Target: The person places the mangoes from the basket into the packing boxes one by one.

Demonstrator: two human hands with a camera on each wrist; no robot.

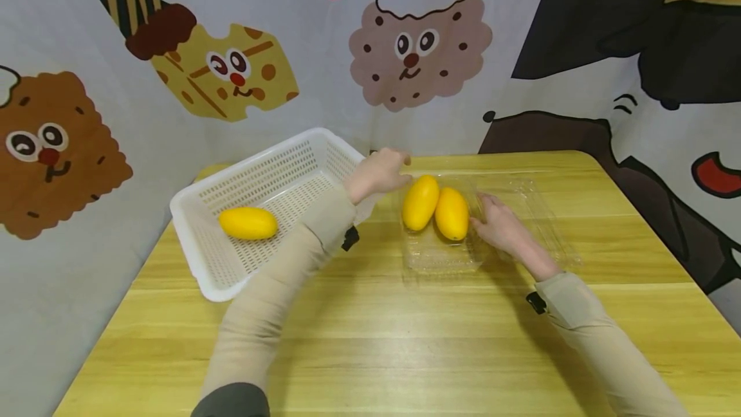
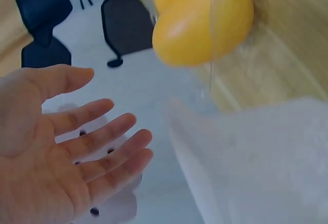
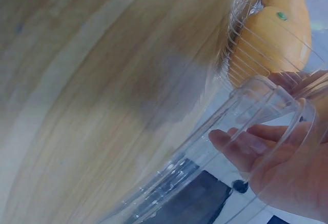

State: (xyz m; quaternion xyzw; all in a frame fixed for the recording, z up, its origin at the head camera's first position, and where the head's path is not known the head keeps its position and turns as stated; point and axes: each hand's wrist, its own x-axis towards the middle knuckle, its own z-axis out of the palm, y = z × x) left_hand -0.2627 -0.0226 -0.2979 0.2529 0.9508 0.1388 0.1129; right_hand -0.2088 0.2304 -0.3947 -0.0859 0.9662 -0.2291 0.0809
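Observation:
Two yellow mangoes [image 1: 451, 213] lie side by side in a clear plastic clamshell box [image 1: 442, 260], whose lid [image 1: 544, 211] is folded back to the right. At the box's right side, my right hand [image 1: 505, 226] holds the edge by the hinge, thumb and fingers on either side; in the right wrist view its fingers [image 3: 238, 149] show through the plastic. My left hand [image 1: 379, 174] hovers between basket and box with nothing in it, palm bare and fingers spread in the left wrist view. A third mango [image 1: 248, 223] sits inside the white basket [image 1: 188, 230].
The white perforated basket stands tilted in angle at the table's left rear, its right end partly behind my left forearm. Behind the wooden table [image 1: 370, 352] hangs a cloth [image 1: 324, 82] printed with cartoon figures.

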